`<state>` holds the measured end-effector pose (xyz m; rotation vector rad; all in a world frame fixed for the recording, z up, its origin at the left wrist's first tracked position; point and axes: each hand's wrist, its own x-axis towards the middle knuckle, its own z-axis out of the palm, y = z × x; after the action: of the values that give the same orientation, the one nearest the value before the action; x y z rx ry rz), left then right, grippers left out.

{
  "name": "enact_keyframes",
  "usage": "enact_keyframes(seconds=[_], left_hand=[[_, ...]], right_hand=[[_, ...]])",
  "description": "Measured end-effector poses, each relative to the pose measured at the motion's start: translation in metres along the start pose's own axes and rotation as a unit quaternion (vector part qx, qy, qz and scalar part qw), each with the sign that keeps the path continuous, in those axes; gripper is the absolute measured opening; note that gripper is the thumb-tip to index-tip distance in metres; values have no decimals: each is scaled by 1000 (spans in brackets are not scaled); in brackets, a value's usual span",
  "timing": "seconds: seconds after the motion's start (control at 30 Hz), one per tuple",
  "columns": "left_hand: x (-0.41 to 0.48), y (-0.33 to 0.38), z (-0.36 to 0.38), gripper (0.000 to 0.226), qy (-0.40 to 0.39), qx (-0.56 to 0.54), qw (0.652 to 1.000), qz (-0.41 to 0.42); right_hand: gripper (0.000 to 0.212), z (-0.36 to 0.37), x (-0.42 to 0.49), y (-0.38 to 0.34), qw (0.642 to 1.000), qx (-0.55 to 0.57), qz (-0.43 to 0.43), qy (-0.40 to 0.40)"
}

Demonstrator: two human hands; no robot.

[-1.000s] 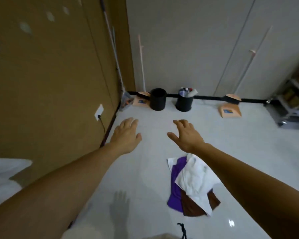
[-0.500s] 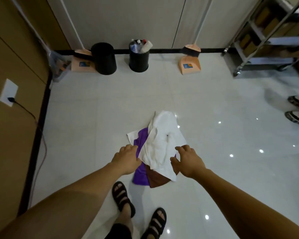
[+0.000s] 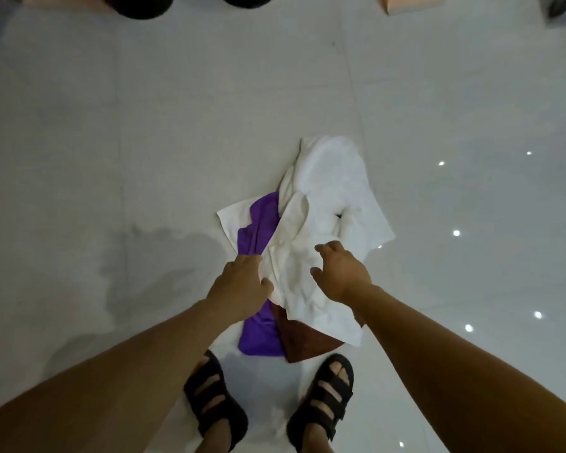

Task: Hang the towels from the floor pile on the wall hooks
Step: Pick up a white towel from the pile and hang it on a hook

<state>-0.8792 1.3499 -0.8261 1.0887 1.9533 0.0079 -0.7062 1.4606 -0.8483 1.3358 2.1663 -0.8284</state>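
floor pile: hands now lowered onto it, left hand [image 3: 242, 282] pinching white towel [image 3: 327, 223] edge, right hand [image 3: 340, 273] spread just above; first pickup beginning.

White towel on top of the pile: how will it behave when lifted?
Probably floppy: the white towel lies creased and folded over itself. It should drape and hang from whichever edge the left hand takes. Likely light, and it may drag the purple towel beneath it a little.

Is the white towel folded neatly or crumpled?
Crumpled. The white towel lies in uneven folds over the purple towel and brown towel.
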Motion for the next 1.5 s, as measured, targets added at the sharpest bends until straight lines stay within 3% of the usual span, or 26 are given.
enact_keyframes(seconds=[0.23,0.43,0.63,0.77,0.83,0.9,1.03,1.13,1.27,1.37,1.5], left_hand=[[54,-39,81,56,6,-51,999,-17],[42,-43,79,54,-5,-90,995,-32],[0,-1,8,74,1,-108,994,-7],[-44,38,-76,112,-4,-144,988,57],[-72,58,-124,118,-1,-179,980,83],[-102,73,-172,108,-11,-229,969,88],[-163,92,-253,43,-37,-205,973,97],[-217,100,-312,14,4,-254,963,87],[-290,118,-393,22,119,-357,923,84],[-349,134,-443,31,189,-366,907,92],[-426,155,-489,27,261,-458,843,104]], right_hand=[[49,65,113,39,995,-85,-53,23],[20,60,96,47,985,-124,-93,78],[18,-25,16,2,972,3,-201,124],[11,-123,-57,-53,962,154,-217,68],[6,-178,-96,-81,946,197,-250,64],[6,-232,-136,-111,930,231,-276,79],[4,-331,-206,-168,897,261,-319,158],[9,-391,-255,-209,871,297,-319,228],[15,-439,-295,-247,847,343,-309,263],[12,-452,-316,-259,848,358,-296,257],[33,-461,-351,-267,819,413,-353,184]])
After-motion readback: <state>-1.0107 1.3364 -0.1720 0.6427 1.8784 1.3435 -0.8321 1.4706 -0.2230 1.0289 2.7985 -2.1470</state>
